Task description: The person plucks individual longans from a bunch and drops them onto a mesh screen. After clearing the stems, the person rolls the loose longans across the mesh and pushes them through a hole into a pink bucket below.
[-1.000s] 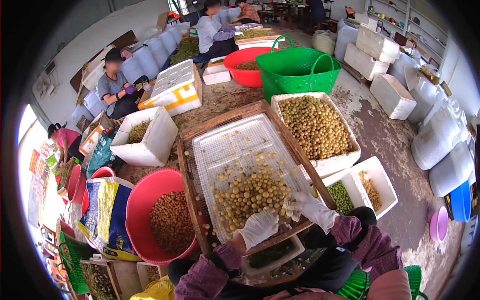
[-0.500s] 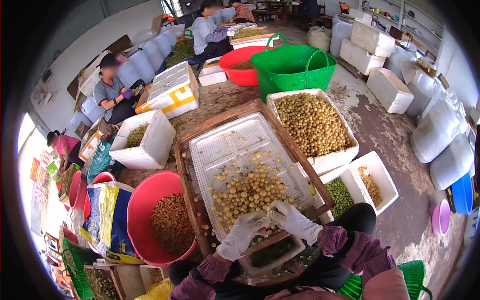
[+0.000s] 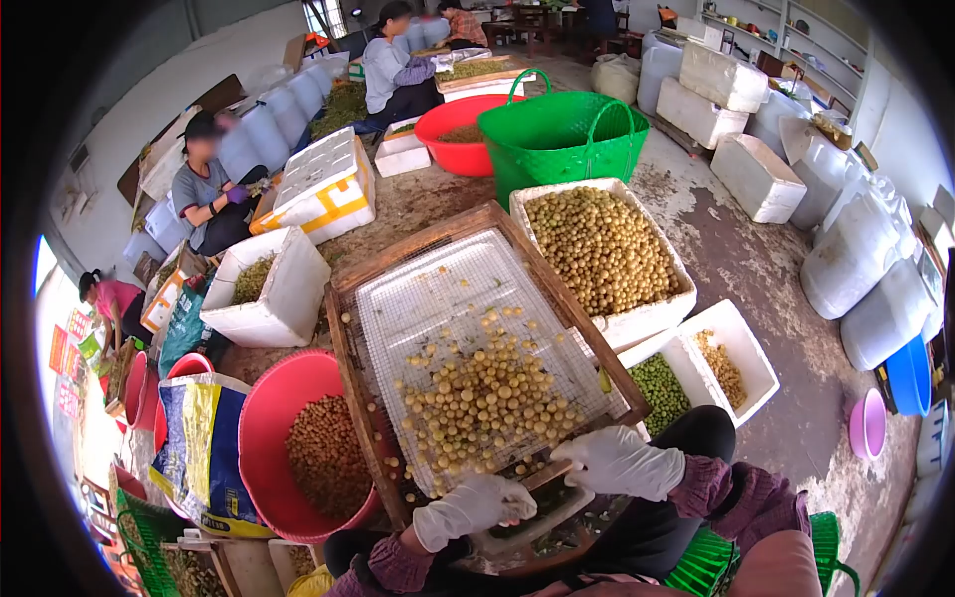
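Note:
A wooden-framed mesh sieve lies tilted in front of me. Small round yellowish fruits are heaped on its lower half. My left hand, in a white glove, is closed over the front bar of the frame; its fingertips are partly hidden. On the same bar, farther right, my gloved right hand is closed, thumb on top and fingers curled. Below the bar, a white box with dark green contents shows between my legs.
A foam box heaped with yellowish fruits stands right of the sieve, near boxes of green fruits and yellow pieces. Left is a red tub of reddish fruits. A green basket stands beyond. Several people sit working at the left and back.
My hands have moved apart, from close together over the fruits to the sieve's front bar. The fruits lie slightly more spread. The whole view has shifted a little.

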Motion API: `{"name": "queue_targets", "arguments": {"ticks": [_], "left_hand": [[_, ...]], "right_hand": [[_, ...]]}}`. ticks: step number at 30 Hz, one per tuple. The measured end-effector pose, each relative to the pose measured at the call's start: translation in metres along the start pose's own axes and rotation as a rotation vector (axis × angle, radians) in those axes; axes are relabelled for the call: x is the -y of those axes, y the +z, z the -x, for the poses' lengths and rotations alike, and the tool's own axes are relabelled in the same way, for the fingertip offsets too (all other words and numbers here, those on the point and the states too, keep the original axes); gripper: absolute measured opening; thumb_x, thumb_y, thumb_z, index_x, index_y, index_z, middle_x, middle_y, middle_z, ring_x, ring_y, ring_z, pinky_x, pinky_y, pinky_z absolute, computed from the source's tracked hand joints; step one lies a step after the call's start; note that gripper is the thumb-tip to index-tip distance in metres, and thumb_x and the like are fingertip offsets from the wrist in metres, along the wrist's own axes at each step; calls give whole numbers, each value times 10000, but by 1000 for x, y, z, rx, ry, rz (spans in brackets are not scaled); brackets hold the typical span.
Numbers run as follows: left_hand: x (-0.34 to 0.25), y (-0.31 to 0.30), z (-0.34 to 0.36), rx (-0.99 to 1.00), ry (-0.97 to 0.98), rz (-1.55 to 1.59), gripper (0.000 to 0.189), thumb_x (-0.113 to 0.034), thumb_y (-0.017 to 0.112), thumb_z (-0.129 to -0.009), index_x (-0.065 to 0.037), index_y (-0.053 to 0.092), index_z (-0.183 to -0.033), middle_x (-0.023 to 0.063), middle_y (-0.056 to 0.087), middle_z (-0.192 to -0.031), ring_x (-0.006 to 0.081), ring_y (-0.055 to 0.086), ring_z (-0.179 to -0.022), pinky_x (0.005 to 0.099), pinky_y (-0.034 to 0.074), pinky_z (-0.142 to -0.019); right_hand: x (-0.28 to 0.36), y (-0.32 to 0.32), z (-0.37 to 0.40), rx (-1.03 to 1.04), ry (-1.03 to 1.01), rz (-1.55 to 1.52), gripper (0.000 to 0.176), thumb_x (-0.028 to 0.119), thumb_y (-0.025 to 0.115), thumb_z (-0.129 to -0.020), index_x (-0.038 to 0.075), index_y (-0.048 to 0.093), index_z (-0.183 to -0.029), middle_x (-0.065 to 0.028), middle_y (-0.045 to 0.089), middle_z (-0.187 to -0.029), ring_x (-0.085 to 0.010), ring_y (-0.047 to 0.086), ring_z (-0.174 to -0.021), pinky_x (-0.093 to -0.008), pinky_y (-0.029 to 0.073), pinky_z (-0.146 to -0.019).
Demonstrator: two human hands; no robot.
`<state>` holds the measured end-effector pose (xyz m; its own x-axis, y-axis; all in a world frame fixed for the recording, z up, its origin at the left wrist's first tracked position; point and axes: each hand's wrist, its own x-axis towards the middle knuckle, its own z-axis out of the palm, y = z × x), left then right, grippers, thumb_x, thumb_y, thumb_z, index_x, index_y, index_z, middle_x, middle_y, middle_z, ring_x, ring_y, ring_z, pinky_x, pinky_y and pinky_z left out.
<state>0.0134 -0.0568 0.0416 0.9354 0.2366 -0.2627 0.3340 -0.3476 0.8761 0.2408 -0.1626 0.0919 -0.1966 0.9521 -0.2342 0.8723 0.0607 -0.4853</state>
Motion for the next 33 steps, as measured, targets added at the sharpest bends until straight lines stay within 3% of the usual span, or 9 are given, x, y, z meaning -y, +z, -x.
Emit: {"name": "queue_targets", "arguments": {"ticks": [3,7,8,11,14,21,27,32,33], "left_hand": [[6,28,3,20,90,-222,329,-350,594,-870,-49,664,-983,126,680,-886,325,638,-813,389,499,-722],[-37,-4,-32,33,-201,-309,335,-334,583,-881,-67,650,-1072,146,666,-993,324,620,-927,400,477,-827],[-36,-10,-46,-43,-169,-353,339,-313,577,-878,-101,623,-1138,145,600,-1166,318,562,-1043,421,423,-912],[3,-2,-96,-422,408,-797,369,-316,580,-863,-137,595,-1185,122,504,-1307,343,512,-1094,450,398,-921],[11,9,-110,-364,420,-945,384,-328,588,-845,-139,589,-1179,102,473,-1306,362,472,-1103,467,374,-933],[58,-26,-56,-50,240,-795,365,-277,616,-824,-114,592,-1150,117,523,-1125,339,516,-1010,442,442,-869],[89,-66,-11,-207,0,-585,466,-137,628,-810,-155,538,-1267,119,617,-943,338,601,-897,421,492,-779],[42,-90,-1,-319,-208,-112,453,-78,680,-821,-118,545,-1252,22,568,-778,100,525,-721,257,455,-690],[45,-92,-1,-364,-185,-54,454,-115,698,-813,-110,550,-1242,32,584,-780,112,534,-715,267,463,-688]], "right_hand": [[-60,8,-17,-467,-134,357,225,79,550,-718,31,553,-937,-121,549,-748,-299,573,-639,-381,441,-543],[-113,13,-53,-282,-146,840,240,110,575,-729,29,600,-953,-103,587,-804,-269,607,-747,-386,474,-562],[-114,15,-57,-228,-111,848,206,108,574,-730,31,602,-919,-97,588,-785,-271,610,-745,-395,481,-576],[-116,16,-68,-107,-22,800,138,103,576,-727,31,609,-840,-96,596,-736,-285,622,-744,-418,500,-624],[-114,6,-68,-76,58,556,156,107,587,-706,17,617,-831,-131,613,-723,-319,632,-756,-433,505,-682],[-108,20,-75,-185,54,-13,243,170,628,-723,27,626,-919,-198,631,-846,-371,617,-824,-431,487,-765],[-75,30,-98,-109,12,-100,291,262,677,-749,52,616,-941,-183,635,-867,-367,614,-817,-424,476,-735],[-44,50,-117,-167,-53,-169,292,252,657,-776,46,590,-971,-181,634,-888,-367,610,-883,-429,473,-753],[-39,51,-119,-176,-56,-205,289,249,653,-782,45,583,-975,-180,632,-892,-367,606,-891,-429,471,-758]]}}
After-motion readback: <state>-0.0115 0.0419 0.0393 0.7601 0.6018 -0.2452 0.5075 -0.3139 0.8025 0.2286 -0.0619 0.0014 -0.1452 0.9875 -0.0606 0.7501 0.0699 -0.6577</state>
